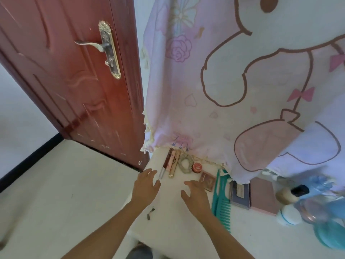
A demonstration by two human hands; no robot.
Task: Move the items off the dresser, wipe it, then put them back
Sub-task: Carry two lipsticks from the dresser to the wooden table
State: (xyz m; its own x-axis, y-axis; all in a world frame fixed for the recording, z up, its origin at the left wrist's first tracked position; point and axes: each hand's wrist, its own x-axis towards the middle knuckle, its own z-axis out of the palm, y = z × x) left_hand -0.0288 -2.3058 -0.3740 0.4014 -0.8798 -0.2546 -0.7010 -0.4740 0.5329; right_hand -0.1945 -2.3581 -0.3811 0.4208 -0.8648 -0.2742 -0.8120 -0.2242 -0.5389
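Both forearms of mine reach in from the bottom edge over the near end of the white dresser table (171, 212). My left hand (146, 186) is at the table's left edge with its fingers (149, 172) spread and released, grasping nothing, the tips near the silver end of a dark red lip gloss tube (165, 163). My right hand (196, 197) is likewise loose and empty, its fingers just beside a small pink compact (207, 181). Whether either palm touches the table I cannot tell.

Along the back lie a gold-capped pink tube (174, 163) touching the lip gloss, then a grey scrunchie (183, 164) and a round red tin (197, 167). Right of my right hand a teal comb (221, 200) lies lengthwise, then a grey-purple palette (239, 193), a flat pink box (263, 197), a white jar (288, 214) and blurred blue bottles (317, 184).

A pink cartoon-print cloth (224, 90) hangs behind, its hem touching the table. To the left stands a red-brown door (74, 81) with a metal lever handle (91, 43).
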